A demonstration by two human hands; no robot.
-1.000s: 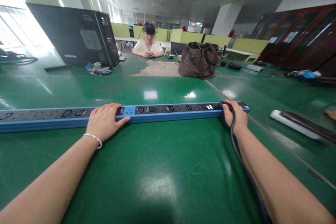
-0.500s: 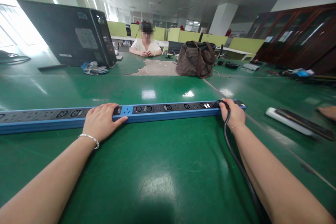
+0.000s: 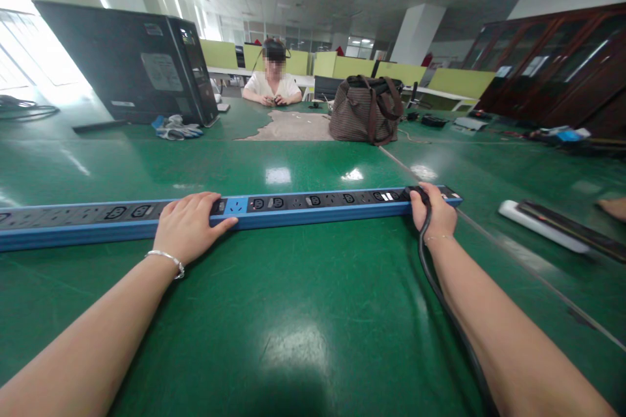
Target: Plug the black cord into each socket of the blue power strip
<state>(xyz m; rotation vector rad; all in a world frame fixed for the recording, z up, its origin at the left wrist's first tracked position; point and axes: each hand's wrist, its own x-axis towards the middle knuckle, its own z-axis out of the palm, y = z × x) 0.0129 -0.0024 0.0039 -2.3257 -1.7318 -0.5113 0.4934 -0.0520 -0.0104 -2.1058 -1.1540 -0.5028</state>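
Lying lengthwise across the bench (image 3: 274, 287), the blue power strip (image 3: 303, 205) has its long axis running from side to side, roughly parallel to the far edge, and passes out of view on the left. The right hand (image 3: 437, 212) is nearer the strip's right end, where it grips a black plug (image 3: 412, 192) against the socket face; the fingers hide whether the prongs are fully seated. From the plug, a black cable (image 3: 423, 260) descends beside the right forearm toward the near edge. The left hand (image 3: 186, 225) clasps the strip just left of the blue socket (image 3: 236, 206), fingers over the top and thumb along the near wall. Toward the far edge, right of centre, stands a brown bag (image 3: 359, 111) with looped handles; its contents cannot be seen. Toward the far left corner stands a black computer case (image 3: 132, 65), closed on the visible sides, with gloves (image 3: 177, 128) at its base. At the far edge sits another person (image 3: 271, 88), forearms on the bench.
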